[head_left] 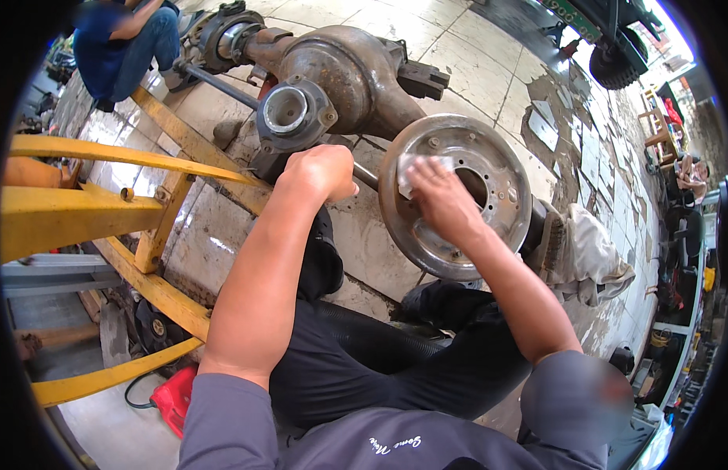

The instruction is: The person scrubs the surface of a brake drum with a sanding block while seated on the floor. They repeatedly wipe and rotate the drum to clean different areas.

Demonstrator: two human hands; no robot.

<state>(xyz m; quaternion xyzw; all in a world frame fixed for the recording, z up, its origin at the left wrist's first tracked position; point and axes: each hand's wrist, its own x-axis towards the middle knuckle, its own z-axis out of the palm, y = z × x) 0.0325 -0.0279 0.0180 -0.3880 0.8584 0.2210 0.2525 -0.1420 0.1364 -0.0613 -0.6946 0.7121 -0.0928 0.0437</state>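
Note:
My right hand [440, 194] presses a whitish cloth [403, 182] against the face of a round metal brake drum [505, 160], left of its central hole. The drum stands tilted in front of my knees and has small holes round its centre. My left hand [318, 171] is closed in a fist, beside a thin metal rod [367, 175] and just below a round flanged hub [286, 110]. Whatever the left fingers may hold is hidden. Behind both hands lies a large rusty axle housing [333, 70].
A yellow metal frame [82, 223] stands at the left, with a red object [174, 399] under it. To the right of the drum hangs a pale rag [583, 247]. Broken tiles [543, 125] lie on the floor at the far right. Another person [133, 51] crouches at the far left.

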